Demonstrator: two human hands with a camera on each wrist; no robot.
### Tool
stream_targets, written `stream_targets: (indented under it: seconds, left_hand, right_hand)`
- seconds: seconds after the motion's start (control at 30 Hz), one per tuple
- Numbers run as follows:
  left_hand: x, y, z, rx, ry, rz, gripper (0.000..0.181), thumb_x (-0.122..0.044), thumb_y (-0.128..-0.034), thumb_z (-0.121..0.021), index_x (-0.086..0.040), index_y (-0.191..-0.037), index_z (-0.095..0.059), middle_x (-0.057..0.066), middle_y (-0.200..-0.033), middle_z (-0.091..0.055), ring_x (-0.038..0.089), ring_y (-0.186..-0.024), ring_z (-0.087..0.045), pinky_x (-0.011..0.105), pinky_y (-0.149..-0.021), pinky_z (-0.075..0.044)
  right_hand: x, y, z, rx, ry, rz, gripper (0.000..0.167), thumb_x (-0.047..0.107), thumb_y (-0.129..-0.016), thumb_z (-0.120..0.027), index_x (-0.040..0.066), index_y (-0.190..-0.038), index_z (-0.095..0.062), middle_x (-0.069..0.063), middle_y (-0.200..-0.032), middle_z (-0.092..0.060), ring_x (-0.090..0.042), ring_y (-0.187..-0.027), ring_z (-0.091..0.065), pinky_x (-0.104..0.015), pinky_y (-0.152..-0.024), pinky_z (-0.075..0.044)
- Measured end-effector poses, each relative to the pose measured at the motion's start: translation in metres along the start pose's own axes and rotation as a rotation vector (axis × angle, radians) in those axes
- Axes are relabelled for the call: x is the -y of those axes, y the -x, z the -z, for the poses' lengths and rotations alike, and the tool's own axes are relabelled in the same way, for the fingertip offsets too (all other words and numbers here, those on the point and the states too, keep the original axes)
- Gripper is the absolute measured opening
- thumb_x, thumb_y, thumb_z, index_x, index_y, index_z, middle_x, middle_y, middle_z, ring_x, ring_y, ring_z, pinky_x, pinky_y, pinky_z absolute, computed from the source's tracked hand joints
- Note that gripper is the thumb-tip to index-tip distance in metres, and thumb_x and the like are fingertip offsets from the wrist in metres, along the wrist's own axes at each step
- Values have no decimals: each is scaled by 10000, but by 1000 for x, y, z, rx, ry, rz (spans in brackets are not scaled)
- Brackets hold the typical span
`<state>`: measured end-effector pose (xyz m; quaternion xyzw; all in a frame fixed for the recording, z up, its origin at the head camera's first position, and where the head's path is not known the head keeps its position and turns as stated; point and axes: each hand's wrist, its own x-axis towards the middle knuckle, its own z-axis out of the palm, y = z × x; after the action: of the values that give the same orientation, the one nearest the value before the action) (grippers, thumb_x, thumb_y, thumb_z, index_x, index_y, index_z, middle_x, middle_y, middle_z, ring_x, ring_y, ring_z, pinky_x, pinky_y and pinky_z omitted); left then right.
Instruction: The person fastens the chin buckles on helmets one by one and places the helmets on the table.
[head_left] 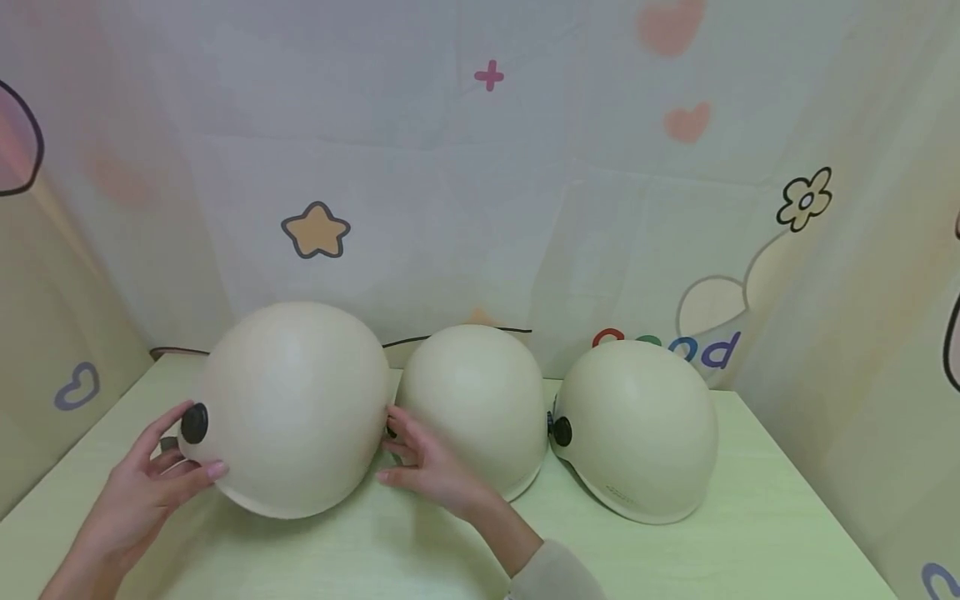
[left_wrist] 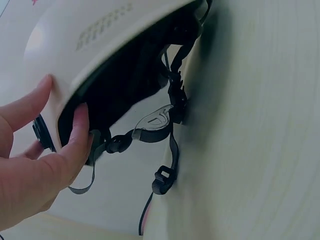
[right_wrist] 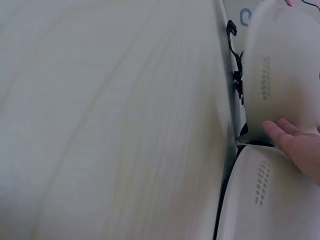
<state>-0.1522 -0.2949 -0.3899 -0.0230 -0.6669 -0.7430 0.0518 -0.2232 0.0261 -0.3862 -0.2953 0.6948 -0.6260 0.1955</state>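
Observation:
A cream helmet (head_left: 296, 408) at the left is raised at its near edge above the table. My left hand (head_left: 146, 487) grips its left rim, near a round black side knob (head_left: 195, 423). In the left wrist view the thumb lies on the shell and a finger reaches inside the rim. Black chin straps (left_wrist: 155, 125) with a buckle hang out below the dark inside. My right hand (head_left: 435, 471) has its fingertips against the helmet's right side, fingers fairly straight. Right beside that hand stands a middle cream helmet (head_left: 476, 400), partly hidden by it.
A third cream helmet (head_left: 637, 433) with a black side knob sits at the right end of the row. All three are on a pale wood-grain table (head_left: 757, 500). A printed cloth (head_left: 420, 192) closes off the back and both sides.

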Motion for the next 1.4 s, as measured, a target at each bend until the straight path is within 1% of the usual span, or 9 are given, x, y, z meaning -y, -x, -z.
stream_targets:
  seconds: [0.27, 0.43, 0.6, 0.7, 0.8, 0.93, 1.03, 1.13, 1.4]
  left_hand:
    - [6, -1, -3, -51, -115, 80, 738, -10, -818, -662, -304, -1391, -302, -35, -924, -587, 41, -848, -587, 147, -707, -459]
    - [5, -3, -3, -41, -273, 154, 834, -99, -836, -669, -260, -1467, -148, 43, -975, -537, 27, -835, -561, 152, -703, -457]
    - [7, -3, -2, 10, -367, 192, 900, -133, -863, -641, -87, -1463, 27, 285, -1171, -436, -28, -859, -523, 157, -719, -445]
    - [9, -2, 0, 54, -404, 190, 894, -143, -879, -620, -29, -1438, 69, 394, -1324, -255, -83, -894, -475, 289, -841, -455]
    - [10, -2, 3, 99, -430, 206, 898, -155, -892, -601, -1, -1417, 112, 415, -1366, -152, 74, -1047, -496, 446, -924, -371]
    - [12, -4, 5, 155, -409, 273, 929, -181, -903, -589, 28, -1383, 179, 436, -1366, -68, 357, -1176, -402, 556, -953, -289]
    - [14, -6, 5, 175, -380, 302, 932, -185, -905, -587, 19, -1382, 186, 444, -1362, -52, 329, -1105, -496, 532, -950, -335]
    - [16, -6, 4, 173, -369, 299, 926, -175, -900, -594, 4, -1396, 167, 450, -1352, -70, 233, -997, -576, 434, -911, -420]
    - [18, -8, 6, 167, -358, 308, 950, -160, -891, -605, -65, -1410, 185, 466, -1343, -37, 225, -1004, -561, 369, -858, -469]
  right_hand:
    - [-3, -3, -4, 20, -21, -8, 750, 18, -852, -618, 114, -1460, -189, -124, -1490, -171, -258, -1294, -323, -333, -957, -393]
    - [-5, -3, -4, 28, -36, -26, 737, 26, -862, -610, 125, -1460, -191, -111, -1493, -164, -264, -1299, -313, -309, -939, -407]
    - [-6, -2, -5, 33, -40, -39, 725, 35, -864, -610, 127, -1457, -202, -105, -1490, -177, -259, -1300, -312, -288, -925, -416]
    - [-6, -3, -6, 27, -26, -41, 714, 34, -864, -610, 124, -1452, -216, -107, -1485, -195, -254, -1298, -317, -287, -926, -416]
    - [-7, -3, -6, 18, -12, -43, 709, 32, -862, -611, 119, -1450, -225, -110, -1481, -207, -251, -1297, -321, -286, -931, -412]
    - [-10, -5, -8, 17, -29, -52, 714, 16, -853, -616, 97, -1447, -229, -115, -1479, -213, -262, -1299, -317, -301, -943, -402]
    - [-12, -4, -8, 24, -42, -61, 718, 11, -850, -617, 97, -1448, -229, -107, -1481, -215, -266, -1303, -309, -304, -946, -401]
    - [-12, -3, -8, 29, -33, -63, 715, 15, -854, -615, 112, -1449, -231, -98, -1481, -220, -260, -1304, -308, -293, -941, -404]
    - [-13, 1, -1, 29, 21, -44, 693, 31, -858, -616, 126, -1443, -256, -126, -1447, -292, -283, -1292, -328, -398, -1020, -311]
